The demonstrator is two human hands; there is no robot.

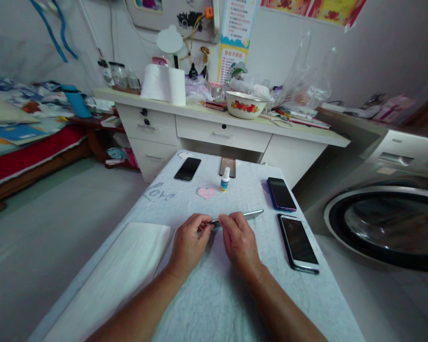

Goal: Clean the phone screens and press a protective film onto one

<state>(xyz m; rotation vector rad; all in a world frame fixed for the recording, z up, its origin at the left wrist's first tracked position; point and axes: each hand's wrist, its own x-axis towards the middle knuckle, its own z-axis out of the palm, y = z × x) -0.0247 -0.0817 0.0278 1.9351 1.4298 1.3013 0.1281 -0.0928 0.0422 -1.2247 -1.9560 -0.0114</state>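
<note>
Above the cloth-covered table, a thin phone (254,214) is held nearly edge-on, its far end pointing right. My left hand (189,242) pinches its left end between thumb and fingers. My right hand (239,237) grips it a little further along, close beside the left. Beyond the hands stands a small white spray bottle (225,180) with a blue and yellow label. Behind the bottle lies a phone case (228,167). A black phone (188,169) rests at the far left. On the right lie a dark phone with a purple edge (281,194) and a white-framed phone (299,242).
A folded white cloth (128,266) lies along the table's left side. Past the table's far end stands a white desk (207,126) with a flowered bowl (245,105) and a paper roll (164,84). A washing machine (388,175) stands at the right, a bed (28,147) at the left.
</note>
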